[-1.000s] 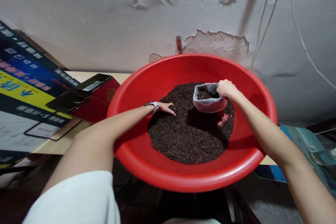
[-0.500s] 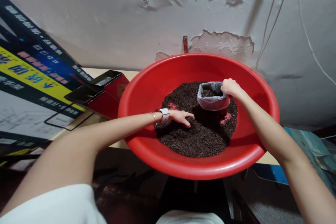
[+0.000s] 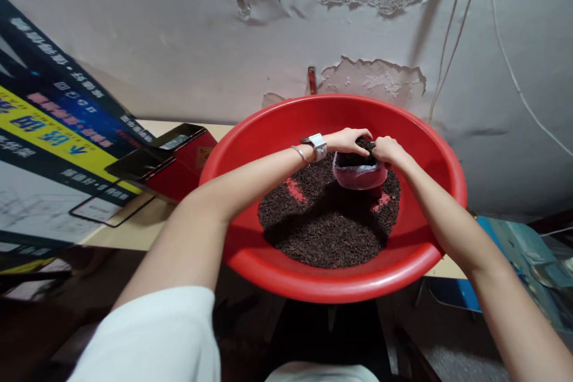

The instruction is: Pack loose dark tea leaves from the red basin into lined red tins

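A big red plastic basin (image 3: 250, 131) holds a heap of dark loose tea leaves (image 3: 322, 227). A small clear bag (image 3: 360, 174) stands in the heap, full of the same leaves. My right hand (image 3: 387, 149) is closed on the bag's right rim. My left hand (image 3: 347, 140), with a white watch and a thin bracelet on the wrist, hovers cupped over the bag's mouth with dark leaves under its fingers.
The basin rests on a pale table (image 3: 147, 227) against a peeling grey wall (image 3: 179, 30). A red box with dark trays (image 3: 174, 161) and a printed poster board (image 3: 49, 125) lie to the left. Cables (image 3: 447, 42) hang on the wall. A bluish object (image 3: 519, 250) lies at the right.
My left hand has lifted off the heap and moved up and right, over the bag's mouth. The bag now looks fuller. My right hand has stayed on the bag's rim.
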Motion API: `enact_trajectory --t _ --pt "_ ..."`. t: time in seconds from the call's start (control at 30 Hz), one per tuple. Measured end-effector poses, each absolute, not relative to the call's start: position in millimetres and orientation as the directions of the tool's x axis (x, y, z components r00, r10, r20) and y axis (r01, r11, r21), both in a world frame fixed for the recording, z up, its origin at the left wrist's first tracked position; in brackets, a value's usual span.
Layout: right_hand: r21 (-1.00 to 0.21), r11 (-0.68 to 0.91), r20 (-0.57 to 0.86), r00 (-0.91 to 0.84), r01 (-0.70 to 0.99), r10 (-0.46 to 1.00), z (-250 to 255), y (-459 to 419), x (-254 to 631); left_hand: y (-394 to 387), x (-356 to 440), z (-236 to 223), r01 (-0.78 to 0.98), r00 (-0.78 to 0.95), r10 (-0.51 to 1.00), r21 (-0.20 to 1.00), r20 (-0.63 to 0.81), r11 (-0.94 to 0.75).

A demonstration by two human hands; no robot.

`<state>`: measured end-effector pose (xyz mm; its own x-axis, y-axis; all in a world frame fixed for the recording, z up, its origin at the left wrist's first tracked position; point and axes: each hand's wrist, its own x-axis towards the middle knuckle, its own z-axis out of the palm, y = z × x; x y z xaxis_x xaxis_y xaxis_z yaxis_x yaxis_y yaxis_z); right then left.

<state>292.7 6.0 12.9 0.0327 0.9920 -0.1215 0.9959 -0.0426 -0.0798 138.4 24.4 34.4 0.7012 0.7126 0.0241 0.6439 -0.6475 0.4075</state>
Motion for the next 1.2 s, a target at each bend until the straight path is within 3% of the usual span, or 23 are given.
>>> enact_trajectory --t 0.23,0.43,0.67,0.77,0.9,1.03,1.1,1.2 --pt "-0.067 -0.055 -0.091 0.049 0.996 0.995 12 4 291 42 123 26 0.698 0.529 0.829 0.463 0.181 -0.547" --pt "-0.083 -0.043 -0.101 0.035 0.996 0.994 14 2 291 49 113 11 0.749 0.502 0.857 0.438 0.116 -0.498" --pt "-0.08 -0.064 -0.11 0.055 0.995 0.992 14 4 291 28 109 11 0.632 0.492 0.849 0.593 0.191 -0.499" --pt "-0.086 -0.048 -0.105 0.039 0.995 0.994 13 5 292 28 90 10 0.672 0.437 0.883 0.591 0.168 -0.446" --pt "-0.084 -0.033 -0.089 0.025 0.996 0.996 11 6 294 34 53 -9 0.839 0.374 0.928 0.427 -0.001 -0.338" --pt "-0.074 -0.038 -0.068 0.033 0.997 0.997 9 8 296 27 28 -52 0.903 0.419 0.8 0.102 -0.429 -0.418" --pt "-0.068 -0.043 -0.072 0.038 0.997 0.997 9 9 296 17 24 -75 0.886 0.421 0.726 0.075 -0.544 -0.458" --pt "-0.052 -0.043 -0.078 0.039 0.998 0.996 8 10 296 7 29 -103 0.882 0.455 0.752 0.123 -0.477 -0.456"
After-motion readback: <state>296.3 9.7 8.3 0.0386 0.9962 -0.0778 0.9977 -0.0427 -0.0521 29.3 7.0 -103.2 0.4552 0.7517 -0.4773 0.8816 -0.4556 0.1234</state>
